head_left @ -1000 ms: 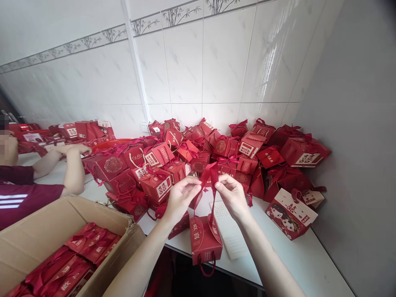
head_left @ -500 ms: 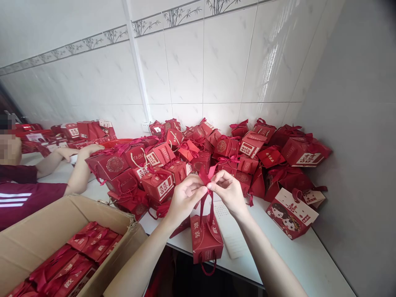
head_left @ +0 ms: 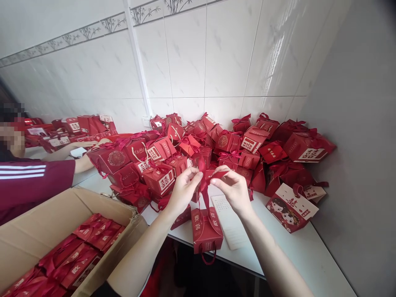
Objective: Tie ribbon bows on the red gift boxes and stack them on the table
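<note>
A red gift box (head_left: 206,231) with pale lettering and a cord handle stands at the table's near edge, between my forearms. From its top a dark red ribbon (head_left: 205,199) rises to my fingers. My left hand (head_left: 185,190) pinches one part of the ribbon, with a loop standing up above the fingertips. My right hand (head_left: 232,187) grips another part, stretched out to the right and a little apart from the left hand. Just right of the box lies a pale printed sheet or pad (head_left: 230,222), partly behind my right wrist.
Many red gift boxes (head_left: 159,179) are heaped along the tiled wall. A box with cartoon figures (head_left: 291,208) stands at the right. An open cardboard carton (head_left: 130,214) of red boxes is at lower left. Beyond it, a person in a maroon sleeve (head_left: 58,171) reaches over the table (head_left: 312,255).
My hands have moved apart, the right one drawing its ribbon part to the right. A loop now stands above my left fingers. The person at left has shifted their arms.
</note>
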{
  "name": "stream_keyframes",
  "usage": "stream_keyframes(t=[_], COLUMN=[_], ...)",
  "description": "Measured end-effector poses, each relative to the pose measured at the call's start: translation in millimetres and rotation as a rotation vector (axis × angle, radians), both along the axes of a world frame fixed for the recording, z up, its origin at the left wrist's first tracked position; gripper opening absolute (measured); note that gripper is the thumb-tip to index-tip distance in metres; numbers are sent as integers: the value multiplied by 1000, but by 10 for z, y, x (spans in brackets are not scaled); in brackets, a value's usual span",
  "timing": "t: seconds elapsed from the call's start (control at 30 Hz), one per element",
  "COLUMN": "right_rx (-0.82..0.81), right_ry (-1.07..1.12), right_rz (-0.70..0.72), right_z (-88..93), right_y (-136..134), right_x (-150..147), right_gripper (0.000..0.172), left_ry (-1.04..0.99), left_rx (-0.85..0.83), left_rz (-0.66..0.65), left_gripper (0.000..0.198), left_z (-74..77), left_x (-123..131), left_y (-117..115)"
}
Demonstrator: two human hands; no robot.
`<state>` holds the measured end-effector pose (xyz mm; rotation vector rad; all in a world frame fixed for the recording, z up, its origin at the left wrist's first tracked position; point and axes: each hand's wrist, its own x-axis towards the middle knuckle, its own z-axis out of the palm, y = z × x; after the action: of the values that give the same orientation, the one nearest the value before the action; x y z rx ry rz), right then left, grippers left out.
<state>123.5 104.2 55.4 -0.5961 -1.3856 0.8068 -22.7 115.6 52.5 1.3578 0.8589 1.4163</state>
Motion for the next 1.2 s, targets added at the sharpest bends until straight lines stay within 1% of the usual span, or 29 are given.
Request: stream_keyframes(t=[0.1,0.17,0.23,0.3,0.4,0.57,0.7,0.77,0.9,1.0,1.03,1.1,1.2], right_rx=[227,336,411,440,402,222,64,32,82,168,185,194,199], right_ry=[-262,-418,-518,-553,-522,-428,-325,-336,-465,-559,-585,-641,-699], right_rz=[-116,-166,-193,-204,-204,-199,-193,-196,-240,-338,-384,-469,-532], right_z=[-44,-97,-156,-205,-250,-292,-301,-285,-260,-285,-300,-327,-343], right_y=[-130,-188,-210,-202,-168,-107,-74,-72,-82,-73,-67,-54,-41], right_x=[21,29,32,31,24,-15,-70,-91,-92,-71,-67,-63,-65], right_gripper=[5,7,10,12,12,6,20,21,8,4,5,15,26], left_ry=[22,22,11,3,18,85,168,199,215,223,228,247,272], left_rx=[0,-14,-20,-11,8,57,136,177,230,235,233,227,233], left_rz=[-7,-10,-33,-61,-47,-20,-21,-5,42,47,37,15,0], left_gripper=[25,26,27,28,26,23,21,20,18,20,21,23,23], left_z=[10,18,21,17,10,26,48,52,40,25,20,13,3], left_x=[-7,-8,-5,-5,-16,-48,-65,-73,-88,-87,-82,-67,-42], left_y=[5,-9,-26,-38,-39,-43,-69,-79,-82,-83,-87,-98,-112])
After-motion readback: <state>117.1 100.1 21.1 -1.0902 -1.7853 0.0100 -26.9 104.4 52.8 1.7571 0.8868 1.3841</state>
